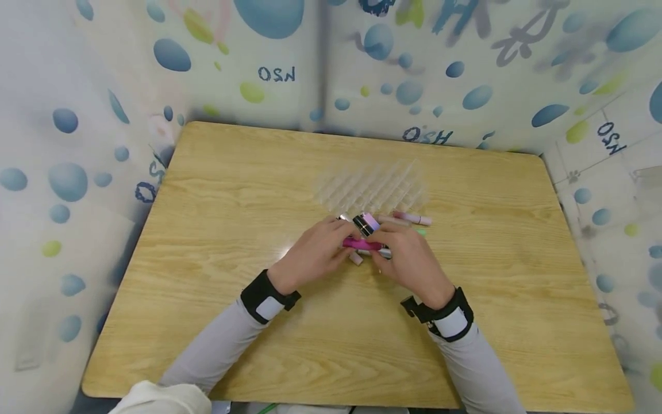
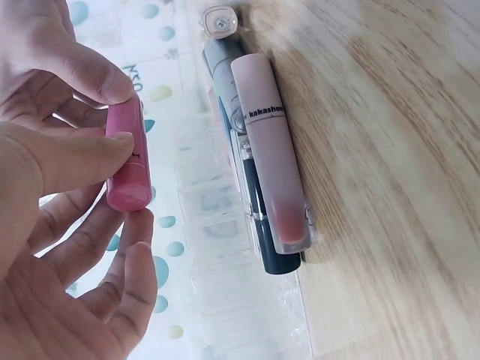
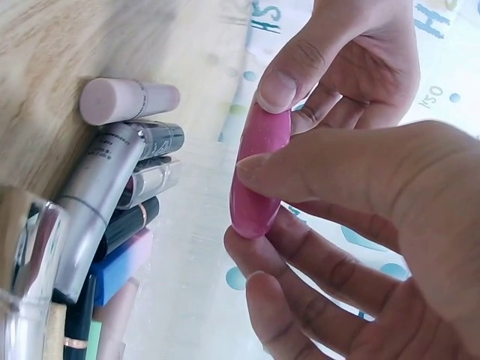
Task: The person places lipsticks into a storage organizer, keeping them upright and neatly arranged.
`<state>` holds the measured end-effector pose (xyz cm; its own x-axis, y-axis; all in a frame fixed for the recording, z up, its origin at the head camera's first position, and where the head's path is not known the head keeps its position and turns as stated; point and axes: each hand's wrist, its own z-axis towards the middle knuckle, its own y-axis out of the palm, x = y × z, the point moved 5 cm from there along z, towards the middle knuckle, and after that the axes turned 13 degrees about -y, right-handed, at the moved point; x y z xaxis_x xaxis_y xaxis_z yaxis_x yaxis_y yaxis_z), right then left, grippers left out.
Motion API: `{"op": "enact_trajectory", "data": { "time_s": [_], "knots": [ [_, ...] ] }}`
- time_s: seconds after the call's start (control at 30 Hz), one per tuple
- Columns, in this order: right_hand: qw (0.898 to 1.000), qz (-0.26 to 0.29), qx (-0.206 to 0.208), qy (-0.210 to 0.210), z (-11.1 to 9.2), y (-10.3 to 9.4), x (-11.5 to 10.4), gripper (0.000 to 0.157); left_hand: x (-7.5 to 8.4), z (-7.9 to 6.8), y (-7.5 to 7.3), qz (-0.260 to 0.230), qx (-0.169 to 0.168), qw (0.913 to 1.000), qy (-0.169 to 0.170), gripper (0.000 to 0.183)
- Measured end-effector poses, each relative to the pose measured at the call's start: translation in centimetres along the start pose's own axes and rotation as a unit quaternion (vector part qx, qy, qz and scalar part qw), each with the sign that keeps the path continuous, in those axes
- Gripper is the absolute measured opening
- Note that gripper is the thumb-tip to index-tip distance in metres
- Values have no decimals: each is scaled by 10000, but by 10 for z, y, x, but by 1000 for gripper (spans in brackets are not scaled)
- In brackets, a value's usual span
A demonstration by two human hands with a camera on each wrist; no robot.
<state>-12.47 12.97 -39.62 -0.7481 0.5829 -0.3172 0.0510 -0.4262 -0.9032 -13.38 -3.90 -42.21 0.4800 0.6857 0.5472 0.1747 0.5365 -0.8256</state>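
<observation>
Both hands hold a glossy pink lipstick [image 1: 362, 244] above a small pile of cosmetics. My left hand [image 1: 315, 250] pinches one end between thumb and fingers. At the other end, my right hand [image 1: 411, 253] grips with its thumb laid along the side, as the right wrist view shows. A faint seam crosses the lipstick in the left wrist view. Below lie a frosted pale pink lip gloss tube [image 2: 266, 142], a silver tube [image 3: 97, 202], a black tube [image 3: 127, 229] and a blue-and-pink stick [image 3: 124, 266]. The hands partly cover the pile in the head view.
Behind the pile stands a clear plastic organizer [image 1: 372, 187] with slanted compartments. A pink-and-white tube [image 1: 412, 218] lies right of the pile's top, by the organizer's front edge. Everything rests on a wooden table [image 1: 233, 190], with patterned sheeting [image 1: 289, 103] hanging along its back and sides.
</observation>
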Motion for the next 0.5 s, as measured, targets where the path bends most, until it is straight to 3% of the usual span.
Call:
{"op": "enact_trajectory", "data": {
  "time_s": [0.5],
  "knots": [
    [9919,1225,320,110,9,-5,13,14,-4,2,-9,-276,283,9987,-316,19]
  ]
}}
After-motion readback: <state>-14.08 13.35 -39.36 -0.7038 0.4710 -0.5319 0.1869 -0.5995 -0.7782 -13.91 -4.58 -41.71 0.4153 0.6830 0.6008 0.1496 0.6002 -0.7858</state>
